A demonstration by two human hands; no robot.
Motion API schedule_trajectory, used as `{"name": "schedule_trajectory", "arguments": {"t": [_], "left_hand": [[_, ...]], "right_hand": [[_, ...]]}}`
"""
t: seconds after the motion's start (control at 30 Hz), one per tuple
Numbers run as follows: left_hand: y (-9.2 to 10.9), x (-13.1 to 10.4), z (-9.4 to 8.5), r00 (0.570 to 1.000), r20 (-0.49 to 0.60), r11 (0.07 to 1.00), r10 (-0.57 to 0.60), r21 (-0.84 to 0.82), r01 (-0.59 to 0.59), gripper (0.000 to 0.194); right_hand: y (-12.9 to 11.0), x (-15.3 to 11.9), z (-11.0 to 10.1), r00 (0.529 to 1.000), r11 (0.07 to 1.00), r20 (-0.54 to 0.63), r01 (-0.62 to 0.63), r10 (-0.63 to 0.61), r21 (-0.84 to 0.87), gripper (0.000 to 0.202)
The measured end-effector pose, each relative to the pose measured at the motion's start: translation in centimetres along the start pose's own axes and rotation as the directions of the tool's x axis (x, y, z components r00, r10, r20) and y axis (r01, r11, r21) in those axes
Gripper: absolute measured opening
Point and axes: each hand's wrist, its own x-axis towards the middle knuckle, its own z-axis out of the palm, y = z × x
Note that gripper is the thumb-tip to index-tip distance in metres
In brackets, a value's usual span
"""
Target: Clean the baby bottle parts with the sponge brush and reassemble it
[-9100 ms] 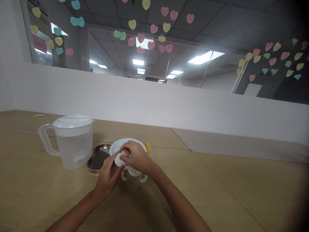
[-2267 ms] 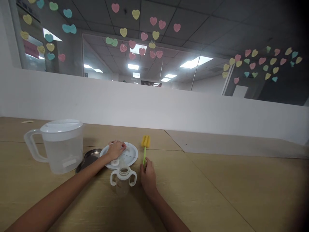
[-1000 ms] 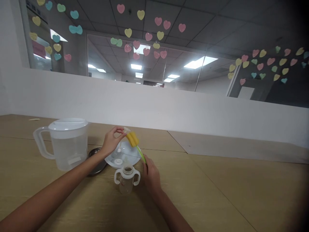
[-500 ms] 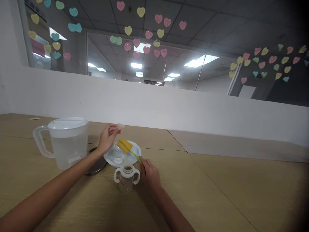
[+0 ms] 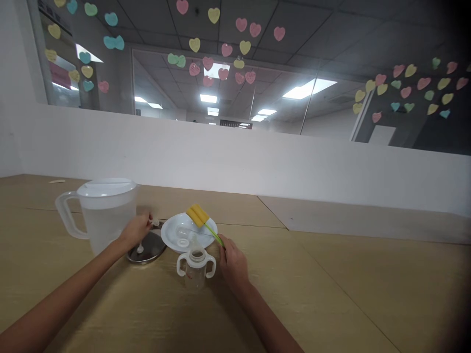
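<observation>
Wooden table [image 5: 331, 294], right half bare

Looking like an office, or a shared room inside one. Showing a grid of ceiling tiles [image 5: 331, 29] with flat light panels [image 5: 311, 88] set in, glass walls [image 5: 228, 83] opening onto more lit rooms behind, and paper hearts [image 5: 243, 24] in pink, yellow and teal sticking all over the glass. Running below the glass, a low white partition [image 5: 235, 157]; spreading in front, a broad pale wooden desk [image 5: 331, 284] made of joined tops.
</observation>
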Motion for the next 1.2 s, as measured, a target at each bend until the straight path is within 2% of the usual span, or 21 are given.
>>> {"name": "schedule_trajectory", "arguments": {"t": [0.13,0.27,0.37,0.5,0.6,0.7,0.8,0.87,0.97,1.07,1.2], "left_hand": [[0.2,-0.2,1.3,0.999,0.03,1.0,-0.025,0.016,0.024,0.01],[1.3,-0.1,1.1,1.0,-0.003,1.0,-0.005,0.019,0.005,0.021],[3.1,0.2,0.9,0.996,-0.014,0.996,0.089,-0.028,-0.089,0.034],[5.5,1.3,2.0,0.962,0.06,0.953,0.265,-0.166,-0.253,0.037],[6.4,2.1,3.2,0.944,0.12,0.928,0.308,-0.254,-0.271,0.039],[6.6,2.5,3.7,0.939,0.128,0.915,0.319,-0.302,-0.269,0.038],[6.4,2.3,3.2,0.945,0.068,0.896,0.321,-0.344,-0.279,0.035],[6.3,1.9,2.5,0.949,0.003,0.881,0.314,-0.373,-0.29,0.041],[6.3,1.0,1.1,0.965,-0.091,0.806,0.245,-0.535,-0.255,0.052],[6.5,0.4,-0.1,0.976,-0.125,0.678,0.18,-0.703,-0.215,0.055],[7.1,0.0,-1.2,0.984,-0.138,0.585,0.116,-0.791,-0.18,0.054]], "right_hand": [[0.1,0.0,-0.1,1.0,1.0,0.001,0.0,0.0,0.012,0.032],[0.0,0.1,-0.2,0.999,0.999,0.025,-0.027,0.027,0.034,0.032],[0.0,0.1,-0.2,0.998,0.997,0.04,-0.06,0.058,0.042,0.032],[0.2,0.1,-0.1,0.997,0.996,0.041,-0.074,0.072,0.048,0.032],[0.3,0.1,-0.2,0.996,0.995,0.031,-0.081,0.08,0.052,0.033],[0.4,0.1,-0.2,0.996,0.995,0.023,-0.089,0.088,0.051,0.033],[0.5,0.2,-0.2,0.995,0.994,0.023,-0.102,0.101,0.047,0.033],[0.5,0.1,-0.2,0.994,0.993,0.019,-0.112,0.111,0.041,0.033],[0.4,0.1,-0.1,0.996,0.993,0.005,-0.094,0.094,0.068,0.035],[0.4,0.0,-0.1,1.0,0.995,-0.013,-0.013,0.014,0.1,0.035],[0.5,-0.3,-0.1,0.991,0.991,-0.042,0.127,-0.126,0.036,0.035]]}}
